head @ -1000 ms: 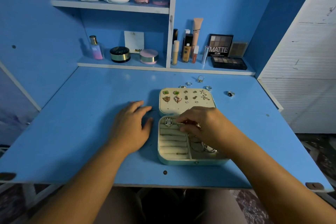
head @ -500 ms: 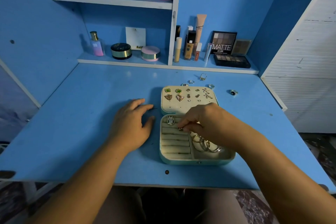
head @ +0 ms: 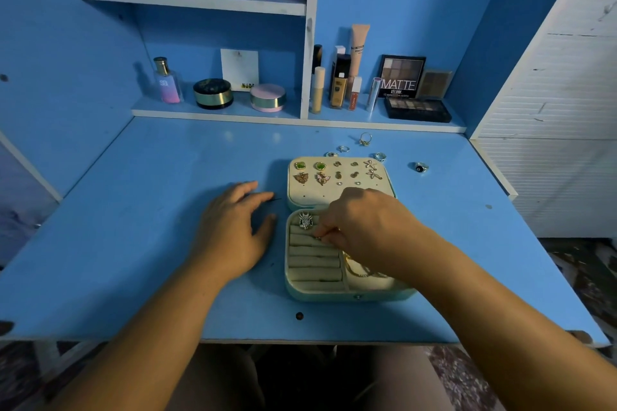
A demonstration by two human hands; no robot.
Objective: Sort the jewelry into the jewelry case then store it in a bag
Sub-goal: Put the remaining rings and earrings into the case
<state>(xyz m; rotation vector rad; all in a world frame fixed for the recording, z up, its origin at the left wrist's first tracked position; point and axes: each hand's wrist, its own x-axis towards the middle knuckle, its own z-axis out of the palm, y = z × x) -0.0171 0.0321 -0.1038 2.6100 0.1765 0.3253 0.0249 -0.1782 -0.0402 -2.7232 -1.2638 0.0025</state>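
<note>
Head view: an open jewelry case (head: pixel 334 294) lies on the blue surface (head: pixel 150 243), its lid (head: pixel 340 200) folded back flat and studded with pairs of earrings (head: pixel 320 177). The right hand (head: pixel 367 223) reaches over the case's left compartment of padded ring rolls (head: pixel 314 260), its fingers (head: pixel 329 237) pinched together on a small piece of jewelry (head: pixel 317 237), too small to identify, held at the upper rolls. A chunky silver ring (head: pixel 304 220) sits in the top roll just beside it. Gold bangles (head: pixel 359 269) lie in the right compartment, partly hidden by the wrist. The left hand (head: pixel 233 230) rests flat on the surface just left of the case, fingers relaxed and apart, holding nothing. Five loose rings lie beyond the lid, among them a dark-stoned ring (head: pixel 420 167) off to the right. Cosmetics stand on the lower shelf (head: pixel 213 113) behind.
</note>
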